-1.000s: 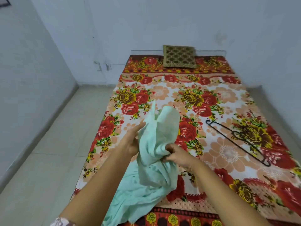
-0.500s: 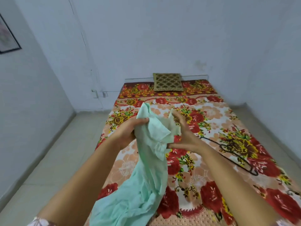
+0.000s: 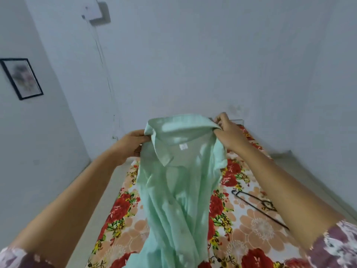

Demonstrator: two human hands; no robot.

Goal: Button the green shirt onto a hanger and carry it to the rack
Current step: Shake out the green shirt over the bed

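Observation:
The pale green shirt [image 3: 179, 190] hangs in the air in front of me, collar up, its front open with buttons showing down the placket. My left hand [image 3: 131, 144] pinches the collar's left end. At the right end of the collar my right hand [image 3: 229, 134] grips the fabric. The shirt's lower part drapes down toward the bed. A thin black wire hanger [image 3: 258, 207] lies flat on the bedspread to the right, partly hidden behind my right forearm.
The bed with a red and yellow floral cover [image 3: 241, 229] fills the lower middle and right. Tiled floor [image 3: 108, 180] runs along its left side. White walls surround it, with a framed picture [image 3: 21, 78] on the left wall and a wall box with a cable [image 3: 96, 12].
Both hands rose and spread apart, opening the bunched shirt out by its collar. The view tilted upward, so the pillow is hidden behind the shirt.

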